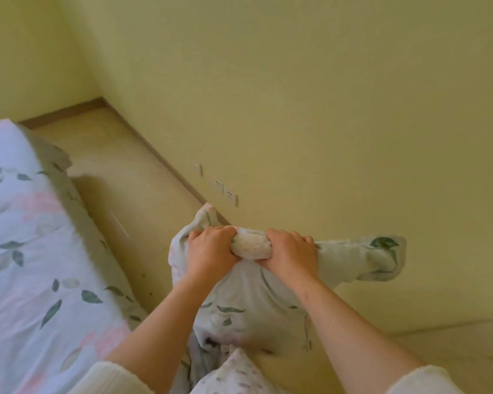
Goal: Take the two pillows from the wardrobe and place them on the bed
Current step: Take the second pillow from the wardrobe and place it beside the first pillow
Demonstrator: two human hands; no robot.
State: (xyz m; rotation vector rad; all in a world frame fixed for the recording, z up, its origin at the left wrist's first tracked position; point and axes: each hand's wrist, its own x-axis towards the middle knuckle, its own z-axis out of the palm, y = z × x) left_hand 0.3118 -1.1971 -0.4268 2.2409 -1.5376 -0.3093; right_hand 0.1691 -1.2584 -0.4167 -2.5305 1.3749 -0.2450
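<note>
A pale green pillow (pixel 254 302) with a leaf print hangs in front of me, bunched at its top edge. My left hand (pixel 211 250) and my right hand (pixel 289 255) both grip that top edge side by side, fingers curled into the fabric. One pillow corner (pixel 382 257) sticks out to the right. The bed (pixel 32 251), covered by a white sheet with green leaves and pink patches, lies at the left, apart from the pillow. No wardrobe and no second pillow are in view.
A yellow wall (pixel 296 95) fills the upper and right part of the view, with white sockets (pixel 225 190) low on it. A strip of pale wooden floor (pixel 131 189) runs between the bed and the wall.
</note>
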